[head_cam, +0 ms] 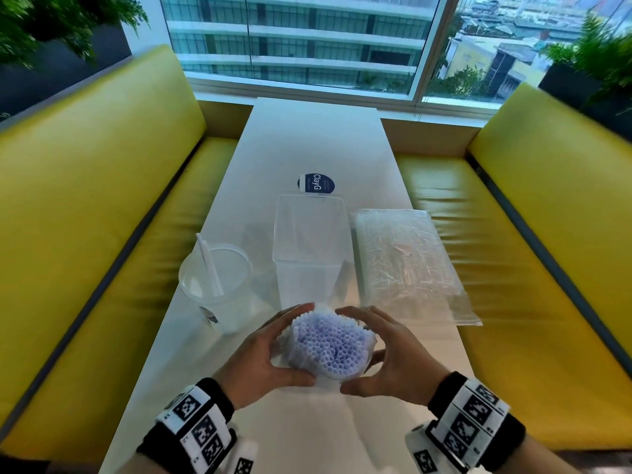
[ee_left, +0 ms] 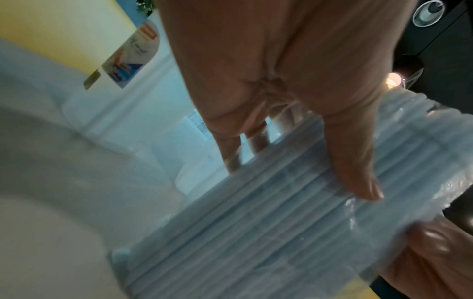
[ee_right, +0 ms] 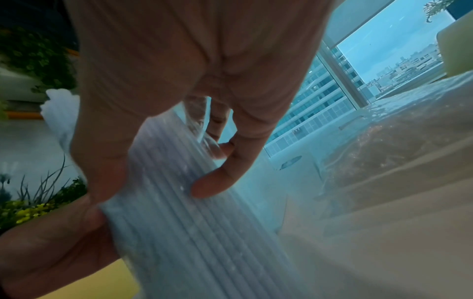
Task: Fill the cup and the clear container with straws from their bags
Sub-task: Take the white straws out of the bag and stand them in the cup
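While both hands close round it: the bundle of straws (head_cam: 330,347) stands on end near the front edge of the table (head_cam: 307,142).
Bundle: pale purple straws wrapped in a clear bag, long axis running up and down, open ends facing the head camera.
Left hand (head_cam: 263,357): fingers curled round the bundle's left side, thumb (ee_left: 358,178) pressed flat along the plastic.
Right hand (head_cam: 396,357): fingers curled round the right side, thumb on the near face, little finger (ee_right: 220,182) bent against the wrapping.
Cup (head_cam: 217,285): clear, upright, to the left just beyond the left hand; one white straw (head_cam: 209,265) leans in it, tip pointing up and far-left.
Clear container (head_cam: 309,248): tall, square, upright, just beyond the bundle in the middle of the table.
Second bag (head_cam: 408,261): clear, lying flat to the right of the container, long axis running near to far, holding clear straws.
Label (head_cam: 316,183): dark blue, just behind the container.
Benches (head_cam: 85,206): yellow, on both sides of the table.
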A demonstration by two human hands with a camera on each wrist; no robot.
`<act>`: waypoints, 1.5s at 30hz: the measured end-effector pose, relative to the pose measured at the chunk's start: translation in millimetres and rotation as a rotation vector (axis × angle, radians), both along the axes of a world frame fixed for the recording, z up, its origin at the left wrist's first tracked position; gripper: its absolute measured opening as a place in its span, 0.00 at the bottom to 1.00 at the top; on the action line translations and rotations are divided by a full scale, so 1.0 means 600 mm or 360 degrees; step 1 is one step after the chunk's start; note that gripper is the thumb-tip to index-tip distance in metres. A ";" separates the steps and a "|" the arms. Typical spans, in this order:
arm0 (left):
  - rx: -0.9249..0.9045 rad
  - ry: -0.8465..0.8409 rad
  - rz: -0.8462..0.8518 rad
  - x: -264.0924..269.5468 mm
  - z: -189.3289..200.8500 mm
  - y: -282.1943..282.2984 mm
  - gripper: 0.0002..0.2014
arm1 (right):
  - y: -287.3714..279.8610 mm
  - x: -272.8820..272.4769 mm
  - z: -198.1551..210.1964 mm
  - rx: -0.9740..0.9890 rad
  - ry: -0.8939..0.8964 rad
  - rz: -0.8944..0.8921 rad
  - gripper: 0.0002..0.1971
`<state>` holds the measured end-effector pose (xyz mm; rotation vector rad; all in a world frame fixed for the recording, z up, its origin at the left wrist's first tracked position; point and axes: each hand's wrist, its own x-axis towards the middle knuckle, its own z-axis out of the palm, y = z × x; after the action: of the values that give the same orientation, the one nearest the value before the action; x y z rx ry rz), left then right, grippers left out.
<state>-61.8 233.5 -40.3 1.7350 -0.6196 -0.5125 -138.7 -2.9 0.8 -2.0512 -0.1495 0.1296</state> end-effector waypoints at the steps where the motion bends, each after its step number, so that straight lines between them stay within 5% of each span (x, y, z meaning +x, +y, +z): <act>1: -0.0003 0.0011 0.0021 0.000 -0.003 0.000 0.43 | 0.001 0.000 -0.006 0.0006 0.0001 -0.0022 0.46; 8: 0.0025 0.0183 0.0104 0.000 -0.034 0.001 0.37 | 0.001 0.005 -0.038 0.0075 0.0009 -0.0122 0.40; 19: 0.0215 0.0068 0.0185 -0.007 -0.073 -0.001 0.33 | 0.000 0.005 -0.079 0.0128 0.0024 -0.0176 0.32; 26: 0.0327 -0.0204 0.0248 -0.007 -0.095 -0.007 0.38 | 0.002 0.003 -0.126 0.0048 0.0003 -0.0243 0.34; 35: 0.0168 -0.0125 0.0062 -0.011 -0.039 -0.021 0.56 | 0.007 0.001 -0.137 -0.0012 -0.0036 -0.0279 0.29; 45: 0.0048 0.0159 0.0417 -0.018 -0.033 -0.041 0.26 | -0.003 0.010 -0.122 -0.0019 0.0034 -0.0279 0.28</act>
<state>-72.4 209.1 -60.4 1.7751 -0.3084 -0.4226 -132.9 -4.5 -72.4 -2.0638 0.0447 0.0438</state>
